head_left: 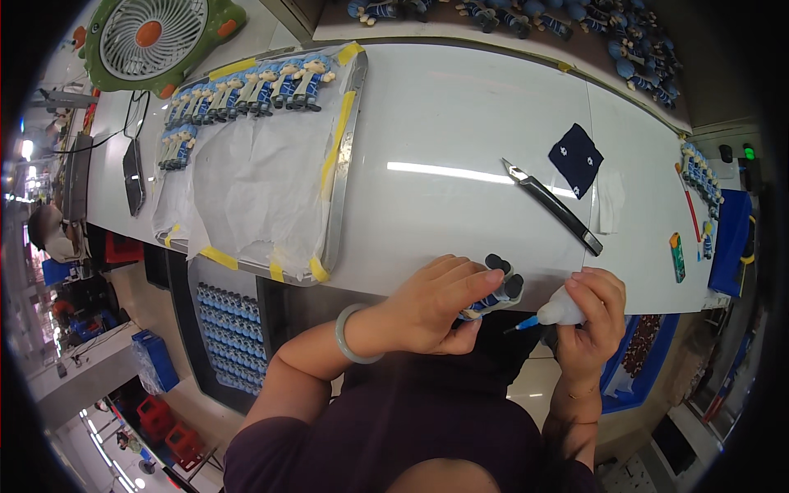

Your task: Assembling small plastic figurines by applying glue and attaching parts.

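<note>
In my left hand point(440, 300) I grip a small figurine point(491, 302) in blue and white, its dark shoes pointing up and away from me. My fingers hide most of its body and its head. My right hand point(598, 314) is closed round a white squeeze bottle point(562, 309) with a blue needle tip. That tip points left and down, a short way from the figurine and apart from it. Both hands are above the near edge of the white table point(427, 222).
A paper-lined tray point(341, 164) edged with yellow tape holds rows of similar figurines point(246, 89). A craft knife point(559, 209) lies ahead, beside a dark patterned cloth point(575, 160). A green fan point(148, 41) stands far left. Blue bins point(641, 386) and a crate of figurines point(230, 337) flank me below.
</note>
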Tool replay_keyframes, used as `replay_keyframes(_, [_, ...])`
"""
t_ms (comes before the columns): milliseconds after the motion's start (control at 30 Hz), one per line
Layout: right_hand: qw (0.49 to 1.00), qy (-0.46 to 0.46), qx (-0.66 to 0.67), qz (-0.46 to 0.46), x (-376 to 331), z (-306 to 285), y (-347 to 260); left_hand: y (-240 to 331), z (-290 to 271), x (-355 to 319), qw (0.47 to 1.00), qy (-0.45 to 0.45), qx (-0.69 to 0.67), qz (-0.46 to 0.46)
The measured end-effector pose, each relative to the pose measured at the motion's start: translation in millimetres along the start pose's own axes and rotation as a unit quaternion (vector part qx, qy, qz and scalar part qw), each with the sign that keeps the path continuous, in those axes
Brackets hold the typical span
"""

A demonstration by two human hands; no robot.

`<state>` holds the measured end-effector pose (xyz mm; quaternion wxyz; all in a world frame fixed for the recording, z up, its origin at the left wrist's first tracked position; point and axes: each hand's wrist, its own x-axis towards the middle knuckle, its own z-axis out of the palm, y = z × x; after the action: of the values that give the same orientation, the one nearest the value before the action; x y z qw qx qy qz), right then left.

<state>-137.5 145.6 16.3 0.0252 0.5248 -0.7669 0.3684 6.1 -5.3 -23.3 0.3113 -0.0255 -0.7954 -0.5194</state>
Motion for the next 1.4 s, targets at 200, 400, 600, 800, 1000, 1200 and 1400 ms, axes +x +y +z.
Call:
replay_keyframes(200, [0.995,0.028,-0.085,-0.042,-2,-3,-4,-2,1,0,1.000,0.002,0.003,0.008])
replay_keyframes(400, [0.990,0.024,-0.125,-0.060,-4,-6,-9,-1,0,2,1.000,-0.008,0.006,-0.002])
replay_keyframes(600, [0.990,0.019,-0.126,-0.064,-2,-6,-10,-2,0,2,1.000,-0.005,0.006,0.007])
replay_keyframes(800, [0.988,0.013,-0.135,-0.068,-2,-7,-10,-3,2,3,1.000,0.012,0.015,0.025])
replay_keyframes(1000, [0.987,0.005,-0.142,-0.071,-2,-9,-13,-3,1,2,0.999,0.015,0.014,0.025])
replay_keyframes(1200, [0.997,0.050,-0.052,-0.025,2,-5,0,-2,1,3,1.000,0.000,0.015,0.010])
replay_keyframes(1400, [0.951,0.112,0.200,0.209,-2,-15,38,-5,1,0,0.999,-0.009,-0.035,0.004])
